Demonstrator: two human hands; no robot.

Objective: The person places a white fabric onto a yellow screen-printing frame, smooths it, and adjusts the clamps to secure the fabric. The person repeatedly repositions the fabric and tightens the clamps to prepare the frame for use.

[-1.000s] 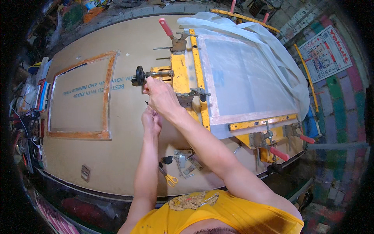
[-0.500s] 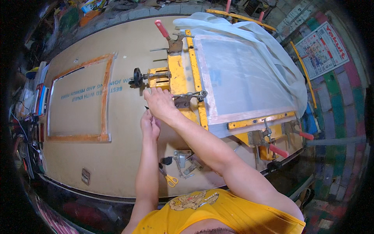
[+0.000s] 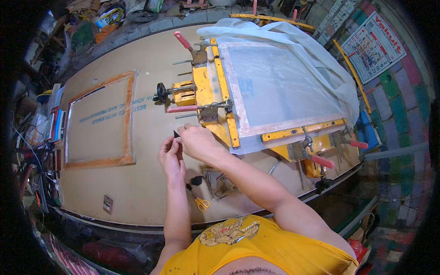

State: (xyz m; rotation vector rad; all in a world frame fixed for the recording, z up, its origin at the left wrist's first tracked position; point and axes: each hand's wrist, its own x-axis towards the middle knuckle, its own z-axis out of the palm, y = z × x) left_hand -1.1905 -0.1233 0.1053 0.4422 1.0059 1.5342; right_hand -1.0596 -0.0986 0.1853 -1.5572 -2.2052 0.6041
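My left hand (image 3: 172,160) has its fingers closed in a pinch on a small dark, pointed piece (image 3: 176,134); its kind is too small to make out. My right hand (image 3: 198,143) meets it at the fingertips, its fingers also closed at the dark piece. Just beyond is a yellow metal stretching clamp (image 3: 205,82) with a black knob (image 3: 161,91) and red-handled toggle levers, one red handle (image 3: 181,109) lying close past my right hand. Its bar grips white mesh fabric (image 3: 284,87), drawn over a pale frame (image 3: 237,101).
A second yellow clamp (image 3: 302,133) with red handles holds the mesh's near edge. An orange-brown wooden frame (image 3: 127,119) lies at left on the brown board (image 3: 110,183). Yellow scissors (image 3: 201,204) and metal hardware (image 3: 219,183) lie below my hands. A calendar (image 3: 373,46) hangs at right.
My right hand has come off the clamp lever and down to my left hand. The middle red handle, hidden before, now shows. The whole view has shifted slightly.
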